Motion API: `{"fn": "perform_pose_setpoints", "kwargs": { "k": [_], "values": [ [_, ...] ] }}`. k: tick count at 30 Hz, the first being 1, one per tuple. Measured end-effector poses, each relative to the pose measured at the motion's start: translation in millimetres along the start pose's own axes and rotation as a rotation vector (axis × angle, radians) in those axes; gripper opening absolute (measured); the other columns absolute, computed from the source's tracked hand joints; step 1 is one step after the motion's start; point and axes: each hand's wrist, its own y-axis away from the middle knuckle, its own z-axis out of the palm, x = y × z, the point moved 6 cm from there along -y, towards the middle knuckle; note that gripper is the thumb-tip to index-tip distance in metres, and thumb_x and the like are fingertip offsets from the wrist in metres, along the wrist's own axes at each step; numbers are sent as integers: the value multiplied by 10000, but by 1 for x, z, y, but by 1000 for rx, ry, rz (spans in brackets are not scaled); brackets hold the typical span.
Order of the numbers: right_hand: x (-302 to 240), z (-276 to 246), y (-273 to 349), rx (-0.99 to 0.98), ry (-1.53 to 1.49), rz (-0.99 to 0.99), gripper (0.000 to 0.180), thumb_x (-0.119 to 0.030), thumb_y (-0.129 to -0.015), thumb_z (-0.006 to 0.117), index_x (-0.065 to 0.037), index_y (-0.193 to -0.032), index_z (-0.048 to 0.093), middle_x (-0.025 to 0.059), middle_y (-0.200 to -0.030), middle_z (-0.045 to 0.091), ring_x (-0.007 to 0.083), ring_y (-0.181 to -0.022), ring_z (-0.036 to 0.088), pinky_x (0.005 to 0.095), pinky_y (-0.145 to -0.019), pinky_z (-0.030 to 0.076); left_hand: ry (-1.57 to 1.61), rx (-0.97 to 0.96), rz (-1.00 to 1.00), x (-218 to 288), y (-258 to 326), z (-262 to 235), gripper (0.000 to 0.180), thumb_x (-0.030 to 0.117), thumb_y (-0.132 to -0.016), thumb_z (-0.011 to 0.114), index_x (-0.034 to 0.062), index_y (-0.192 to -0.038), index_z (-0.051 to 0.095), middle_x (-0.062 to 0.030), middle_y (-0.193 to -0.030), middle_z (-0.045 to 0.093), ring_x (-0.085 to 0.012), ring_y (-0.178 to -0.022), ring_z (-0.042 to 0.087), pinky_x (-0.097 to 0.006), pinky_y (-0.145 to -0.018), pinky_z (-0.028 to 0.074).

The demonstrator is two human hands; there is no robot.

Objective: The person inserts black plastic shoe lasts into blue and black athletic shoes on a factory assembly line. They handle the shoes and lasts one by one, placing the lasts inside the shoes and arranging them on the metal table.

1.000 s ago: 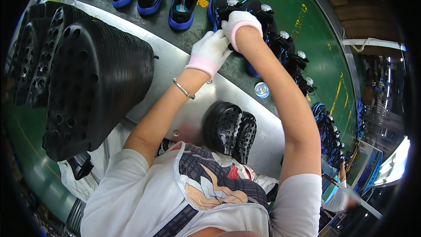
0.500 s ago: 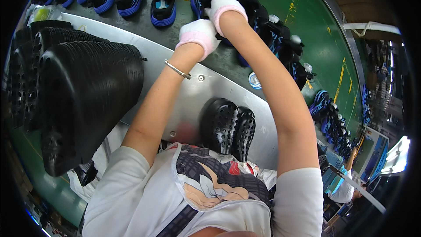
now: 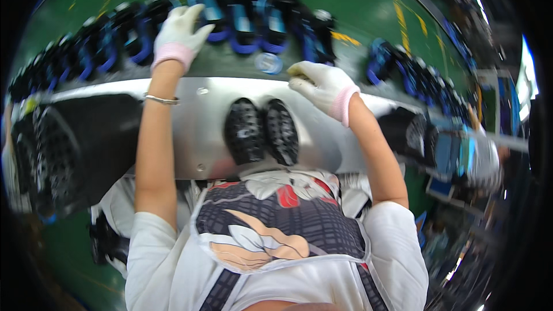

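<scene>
My left hand is stretched out to the belt, fingers spread and open, resting against a black and blue shoe in the row; it grips nothing that I can see. My right hand sits at the far edge of the worktop, fingers curled down on the metal, closed loosely, with nothing visibly held.

Just nearer me, between my arms, a pair of black soles lies tread up on the worktop, touching each other and untouched by either hand. Judging from that, the work on this pair has not started, while the shoes on the belt look already assembled.

A small round blue disc lies on the belt edge between my hands. To my left a tall stack of black soles crowds the worktop beside my forearm; more dark pieces sit to my right. The stack hems in my left elbow.
</scene>
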Motion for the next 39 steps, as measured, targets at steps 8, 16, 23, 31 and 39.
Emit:
{"fn": "perform_pose_setpoints", "kwargs": {
  "k": [8, 16, 23, 31, 39],
  "values": [
    [83, -71, 176, 538, -79, 351, 250, -155, -899, 592, 0, -1091, 638, 98, -938, 685, 171, -860, 644, 283, -801, 499, -87, -169, -58, -35, -15, 71, 564, 454, -805, 662, 26, -1170, 621, -277, -1345, 471, -396, -1264, 438, -375, -1062, 353],
    [150, -88, 286, 794, -68, 676, 311, -192, -860, 638, -26, -1123, 633, 124, -1021, 670, 201, -951, 647, 298, -857, 489, -20, -227, 33, 5, 13, 94, 483, 453, -796, 669, 37, -1041, 676, -286, -1258, 522, -413, -1167, 505, -372, -993, 411],
    [168, -75, 257, 509, 230, 665, 608, -268, -728, 709, -82, -1277, 523, 152, -1236, 542, 306, -1098, 569, 380, -952, 451, -2, -226, -2, -3, 26, 85, 593, 462, -816, 648, 85, -1267, 569, -234, -1342, 484, -359, -1224, 486, -377, -1026, 387],
    [173, -80, 244, 401, 258, 640, 562, -213, -693, 736, -82, -1198, 529, 134, -1197, 533, 302, -1022, 585, 369, -885, 477, 58, -172, 44, 4, 47, 60, 564, 403, -847, 635, 100, -1312, 535, -191, -1345, 488, -318, -1178, 522, -361, -993, 417],
    [140, -106, 260, 482, 258, 585, 551, -182, -666, 769, -51, -1141, 522, 129, -1123, 524, 272, -907, 608, 358, -819, 504, 150, -95, -8, 23, 52, 25, 519, 303, -844, 674, 102, -1305, 546, -152, -1284, 532, -256, -1039, 605, -343, -865, 501]
  ]
}}
